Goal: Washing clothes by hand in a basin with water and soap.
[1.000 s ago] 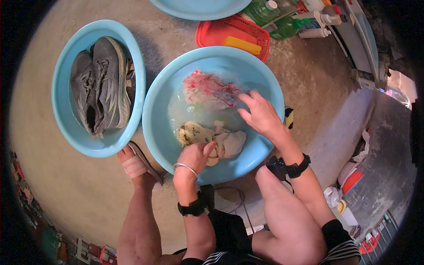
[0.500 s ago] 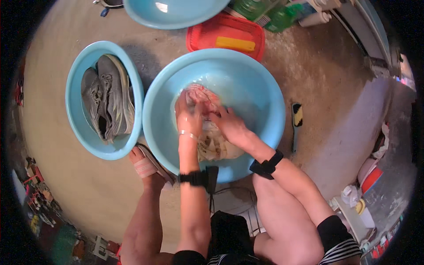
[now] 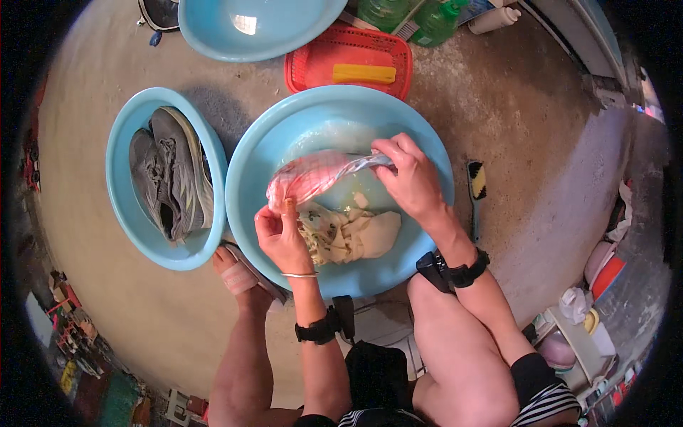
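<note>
Head view: your left hand [image 3: 281, 236] and right hand [image 3: 411, 178] both pinch a wet, bunched pinkish cloth [image 3: 309, 175]. Blue basin [image 3: 377, 279] has cream fabric [image 3: 370, 237] in it, smaller tub [image 3: 181, 259] has gray shoes [image 3: 179, 171].

With the fingers of your left hand [image 3: 279, 236] you hold one end of a pink cloth [image 3: 306, 178], near the left edge of the blue basin [image 3: 236, 178]; your right hand [image 3: 411, 181] grips its twisted other end, toward the right edge. A cream cloth [image 3: 371, 235] lies nearer the lower edge. On the floor [image 3: 142, 313], grey shoes [image 3: 183, 171] sit in a second basin [image 3: 117, 178], just beside the left edge; a brush [image 3: 477, 188] lies beyond the right edge.
</note>
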### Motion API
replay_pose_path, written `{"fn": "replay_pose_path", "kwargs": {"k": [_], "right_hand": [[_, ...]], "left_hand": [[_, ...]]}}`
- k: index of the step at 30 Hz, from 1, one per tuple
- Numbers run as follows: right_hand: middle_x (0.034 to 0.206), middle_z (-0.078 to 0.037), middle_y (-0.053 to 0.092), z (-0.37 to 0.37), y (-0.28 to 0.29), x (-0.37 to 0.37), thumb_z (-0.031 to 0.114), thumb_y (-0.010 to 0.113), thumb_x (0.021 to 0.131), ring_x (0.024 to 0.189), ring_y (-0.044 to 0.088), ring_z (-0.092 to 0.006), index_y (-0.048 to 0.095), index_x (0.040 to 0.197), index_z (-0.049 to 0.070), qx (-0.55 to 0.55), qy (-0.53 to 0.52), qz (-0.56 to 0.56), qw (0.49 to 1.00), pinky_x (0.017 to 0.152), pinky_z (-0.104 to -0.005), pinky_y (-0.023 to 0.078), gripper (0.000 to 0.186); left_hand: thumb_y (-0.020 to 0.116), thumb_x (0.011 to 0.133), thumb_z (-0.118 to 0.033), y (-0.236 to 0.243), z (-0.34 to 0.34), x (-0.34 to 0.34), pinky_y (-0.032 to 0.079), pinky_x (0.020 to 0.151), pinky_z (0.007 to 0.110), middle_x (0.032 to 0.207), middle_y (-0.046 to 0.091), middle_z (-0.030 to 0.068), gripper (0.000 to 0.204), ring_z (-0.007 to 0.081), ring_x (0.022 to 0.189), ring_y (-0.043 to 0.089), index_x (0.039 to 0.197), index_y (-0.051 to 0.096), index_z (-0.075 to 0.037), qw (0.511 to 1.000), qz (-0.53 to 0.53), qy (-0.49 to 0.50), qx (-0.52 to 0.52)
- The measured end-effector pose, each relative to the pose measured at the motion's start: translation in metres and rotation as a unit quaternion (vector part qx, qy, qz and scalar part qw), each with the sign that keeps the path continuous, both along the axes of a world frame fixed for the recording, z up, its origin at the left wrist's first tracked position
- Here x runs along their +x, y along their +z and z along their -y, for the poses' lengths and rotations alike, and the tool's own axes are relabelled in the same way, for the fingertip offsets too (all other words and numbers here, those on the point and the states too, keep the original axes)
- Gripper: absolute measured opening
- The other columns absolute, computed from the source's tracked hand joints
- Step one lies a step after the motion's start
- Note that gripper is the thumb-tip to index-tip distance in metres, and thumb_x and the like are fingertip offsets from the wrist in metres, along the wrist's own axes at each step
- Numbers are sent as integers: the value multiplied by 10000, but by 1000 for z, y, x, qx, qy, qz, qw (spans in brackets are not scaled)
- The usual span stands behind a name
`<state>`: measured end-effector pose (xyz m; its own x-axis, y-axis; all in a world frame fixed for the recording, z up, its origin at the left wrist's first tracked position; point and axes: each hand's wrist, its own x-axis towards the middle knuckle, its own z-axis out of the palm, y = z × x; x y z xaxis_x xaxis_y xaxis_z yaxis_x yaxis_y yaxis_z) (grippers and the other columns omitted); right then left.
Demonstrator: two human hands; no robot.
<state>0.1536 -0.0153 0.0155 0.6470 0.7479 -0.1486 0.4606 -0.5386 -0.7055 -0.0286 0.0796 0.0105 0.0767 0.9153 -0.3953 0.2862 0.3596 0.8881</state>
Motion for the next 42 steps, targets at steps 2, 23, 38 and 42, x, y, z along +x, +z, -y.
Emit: {"fn": "replay_pose_path", "kwargs": {"k": [2, 23, 38, 42], "right_hand": [[897, -150, 571, -3, -8, -2, 114, 601, 741, 822, 572, -350, 601, 954, 76, -38, 8, 19, 999, 722, -426, 475, 217], [931, -175, 531, -45, -4, -59, 347, 592, 842, 813, 538, -329, 540, 1026, 27, 90, 55, -117, 987, 710, -372, 449, 373], [745, -192, 587, -45, -5, -48, 338, 540, 852, 723, 587, -375, 556, 823, 20, 8, 61, -149, 987, 614, -421, 473, 320], [839, -135, 595, -31, -19, -13, 249, 600, 825, 804, 598, -261, 586, 941, 13, 171, 35, -162, 971, 699, -337, 483, 263]], "left_hand": [[633, 832, -76, -10, -2, -6, 416, 556, 176, 731, 543, 9, 136, 57, 602, 493, 841, 506, -26, 999, 23, 31, 15], [405, 941, -369, -2, 7, 52, 459, 754, 299, 950, 590, 45, 384, 146, 862, 569, 1052, 542, -28, 838, 410, 92, -349], [490, 915, -225, -5, 14, 41, 421, 603, 245, 772, 560, 10, 257, 83, 677, 501, 866, 577, 13, 984, 98, 17, -149], [520, 919, -184, -3, -3, 31, 416, 629, 222, 761, 547, 2, 193, 72, 679, 479, 839, 572, -16, 983, 128, 56, -120]]}}
